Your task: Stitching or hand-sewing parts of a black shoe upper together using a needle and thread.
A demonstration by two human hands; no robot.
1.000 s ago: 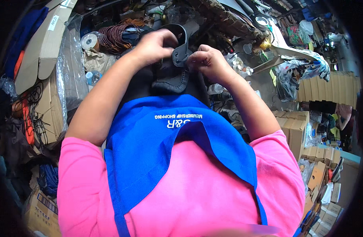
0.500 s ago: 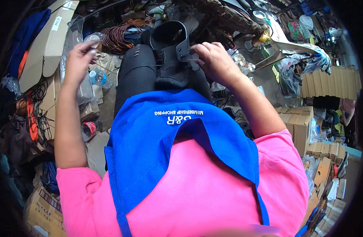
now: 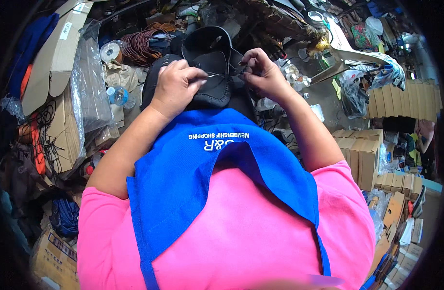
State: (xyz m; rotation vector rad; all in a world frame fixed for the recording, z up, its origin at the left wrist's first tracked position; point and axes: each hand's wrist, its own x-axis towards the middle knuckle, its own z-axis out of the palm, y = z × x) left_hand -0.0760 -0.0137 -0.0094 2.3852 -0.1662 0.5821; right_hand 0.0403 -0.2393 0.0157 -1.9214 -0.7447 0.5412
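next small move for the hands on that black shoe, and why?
Probably draw the thin lace taut through the eyelet. The left hand lies on the black shoe and pinches the lace between its fingertips, while the right hand pinches at the shoe's edge by the eyelets. The lace spans the two hands across the tongue, so a short pull looks like the natural follow-up.
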